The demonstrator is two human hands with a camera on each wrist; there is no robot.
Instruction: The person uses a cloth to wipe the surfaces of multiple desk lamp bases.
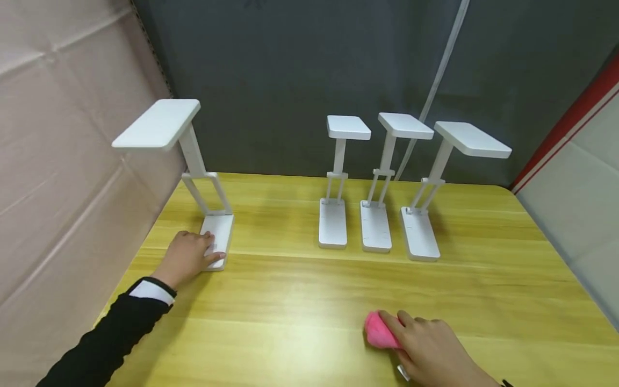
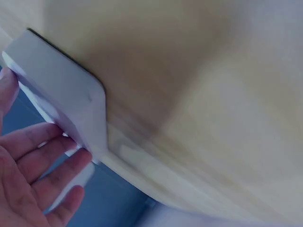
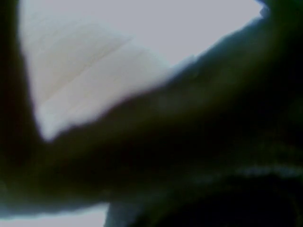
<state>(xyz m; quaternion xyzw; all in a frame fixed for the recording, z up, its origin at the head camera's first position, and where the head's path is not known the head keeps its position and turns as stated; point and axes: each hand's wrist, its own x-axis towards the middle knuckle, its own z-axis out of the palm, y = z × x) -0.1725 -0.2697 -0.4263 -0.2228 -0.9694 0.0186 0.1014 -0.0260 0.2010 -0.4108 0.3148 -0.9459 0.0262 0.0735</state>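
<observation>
On the left of the head view stands a white folding desk lamp (image 1: 193,161), its flat head raised over a hinged arm. My left hand (image 1: 186,257) rests on the lamp's base (image 1: 221,228), thumb and fingertips touching its top. The left wrist view shows fairly straight fingers (image 2: 47,156) against that base (image 2: 61,78). Low on the right, my right hand (image 1: 432,349) grips a bunched pink cloth (image 1: 380,330) on the table. A small white piece (image 1: 403,372) shows beneath this hand; I cannot tell what it is. The right wrist view is mostly dark and blurred.
Three more white desk lamps (image 1: 332,223) (image 1: 376,228) (image 1: 420,234) stand in a row toward the back of the wooden table (image 1: 290,301). Behind them hangs a dark grey curtain (image 1: 290,70). A pale cloth wall (image 1: 72,161) borders the left side.
</observation>
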